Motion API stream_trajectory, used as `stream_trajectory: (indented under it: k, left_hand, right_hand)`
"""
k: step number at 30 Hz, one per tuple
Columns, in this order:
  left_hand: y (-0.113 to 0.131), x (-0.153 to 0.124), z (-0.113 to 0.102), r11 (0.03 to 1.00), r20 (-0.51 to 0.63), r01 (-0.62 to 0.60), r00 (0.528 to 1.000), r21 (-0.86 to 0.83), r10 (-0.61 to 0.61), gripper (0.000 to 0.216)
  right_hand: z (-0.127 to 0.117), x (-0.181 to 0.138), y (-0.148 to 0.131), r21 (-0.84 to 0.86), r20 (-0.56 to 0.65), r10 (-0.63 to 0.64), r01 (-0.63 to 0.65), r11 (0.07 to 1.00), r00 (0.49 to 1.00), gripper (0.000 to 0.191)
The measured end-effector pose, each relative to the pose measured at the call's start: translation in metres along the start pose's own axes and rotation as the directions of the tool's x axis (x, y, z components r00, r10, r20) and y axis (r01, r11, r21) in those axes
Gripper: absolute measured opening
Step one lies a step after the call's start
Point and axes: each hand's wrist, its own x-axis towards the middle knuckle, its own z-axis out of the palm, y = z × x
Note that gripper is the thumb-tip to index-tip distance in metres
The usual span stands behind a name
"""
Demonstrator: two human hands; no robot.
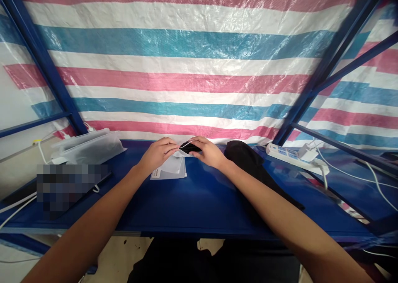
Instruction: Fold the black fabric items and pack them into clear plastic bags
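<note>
Both my arms reach out over a blue table (199, 200). My left hand (158, 152) is closed, pinching the mouth of a clear plastic bag (170, 168) that lies flat on the table with a white label at its near end. My right hand (209, 151) is closed on a small black item (189, 147) at the bag's mouth, right beside my left fingers. A thin white edge of the bag runs between the two hands.
A pile of black fabric (248, 160) lies just right of my right hand. A stack of clear bags (90, 147) sits at the left. A white power strip (294, 156) with cables is at the right. A striped tarp (186, 67) hangs behind.
</note>
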Motion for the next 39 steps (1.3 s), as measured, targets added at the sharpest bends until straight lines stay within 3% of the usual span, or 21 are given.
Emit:
stream_trajectory:
  k: [3, 10, 18, 29, 39]
  left_hand:
    - [0.009, 0.002, 0.007, 0.999, 0.011, -0.029, 1.0, -0.017, 0.029, 0.026]
    - [0.016, 0.004, 0.015, 0.999, 0.039, -0.044, 0.998, 0.024, 0.043, 0.027]
    - [-0.004, 0.002, 0.0, 0.98, 0.079, -0.003, 0.997, 0.2, -0.013, 0.027]
    - [-0.004, 0.002, 0.005, 0.995, 0.088, -0.016, 0.996, 0.101, 0.007, 0.025]
    - [-0.009, 0.005, -0.002, 0.951, 0.155, -0.021, 0.987, 0.308, -0.028, 0.026]
  right_hand:
    - [0.005, 0.0, -0.001, -0.13, 0.05, 0.037, -0.031, 0.991, 0.998, 0.057]
    - [0.008, 0.004, -0.009, -0.352, 0.045, 0.18, -0.153, 0.923, 0.983, 0.031]
    - [0.0, 0.005, -0.011, -0.385, 0.067, 0.205, -0.165, 0.908, 0.976, 0.028]
    - [0.002, 0.004, -0.012, -0.358, 0.066, 0.214, -0.177, 0.917, 0.975, 0.029]
    - [0.003, 0.008, -0.017, -0.423, 0.09, 0.203, -0.147, 0.894, 0.975, 0.023]
